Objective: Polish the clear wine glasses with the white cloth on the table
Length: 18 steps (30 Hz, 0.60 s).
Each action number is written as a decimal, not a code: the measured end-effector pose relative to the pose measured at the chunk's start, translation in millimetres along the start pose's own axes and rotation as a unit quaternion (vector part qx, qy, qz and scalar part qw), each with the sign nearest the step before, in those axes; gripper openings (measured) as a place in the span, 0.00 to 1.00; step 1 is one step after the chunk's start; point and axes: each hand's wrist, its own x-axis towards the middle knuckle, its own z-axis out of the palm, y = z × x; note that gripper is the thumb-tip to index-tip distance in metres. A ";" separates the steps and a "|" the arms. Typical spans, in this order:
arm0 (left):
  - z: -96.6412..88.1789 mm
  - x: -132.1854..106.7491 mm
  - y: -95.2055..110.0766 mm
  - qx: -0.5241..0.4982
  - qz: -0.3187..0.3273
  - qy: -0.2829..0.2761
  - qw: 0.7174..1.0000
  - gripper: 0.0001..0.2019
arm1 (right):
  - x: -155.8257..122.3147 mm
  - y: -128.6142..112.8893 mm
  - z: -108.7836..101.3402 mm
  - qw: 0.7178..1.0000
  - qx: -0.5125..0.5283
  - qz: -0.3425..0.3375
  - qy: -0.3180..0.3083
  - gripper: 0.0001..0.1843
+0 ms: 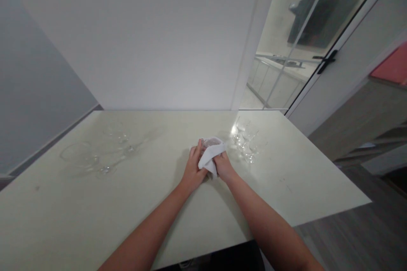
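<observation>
Both my hands meet near the middle of the pale table [95,211]. My left hand [193,170] is closed around a clear glass [211,142], whose rim shows just above the fingers. My right hand [223,166] is closed on a white cloth [210,155] that wraps over the glass. Most of the glass is hidden by the cloth and my fingers.
Several clear stemmed glasses [246,144] stand upright at the right, close to my right hand. Other clear glasses [95,159] lie on their sides at the left. A white wall backs the table; a glass door [305,42] is at the right, and the table's right edge drops to the floor.
</observation>
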 end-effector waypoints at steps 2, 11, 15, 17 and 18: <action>2.7 -0.2 2.6 0.008 -0.011 0.018 1.000 0.39 | 0.6 -1.0 0.9 0.999 0.004 -0.003 0.041 0.16; 4.1 -3.6 -5.8 -0.088 -0.022 0.005 0.996 0.38 | -3.0 -7.5 2.1 0.994 0.094 0.044 0.013 0.25; 2.1 -4.5 -8.4 -0.062 0.042 -0.025 0.997 0.39 | -6.1 -13.1 6.1 0.998 0.044 0.000 -0.047 0.26; 3.0 -3.9 -7.2 -0.061 0.039 -0.021 0.997 0.35 | -5.1 -10.6 5.7 0.999 0.030 -0.014 -0.026 0.24; 3.8 -3.6 -6.3 -0.057 0.040 -0.018 0.997 0.35 | -4.2 -8.2 5.2 0.999 0.028 -0.016 -0.013 0.23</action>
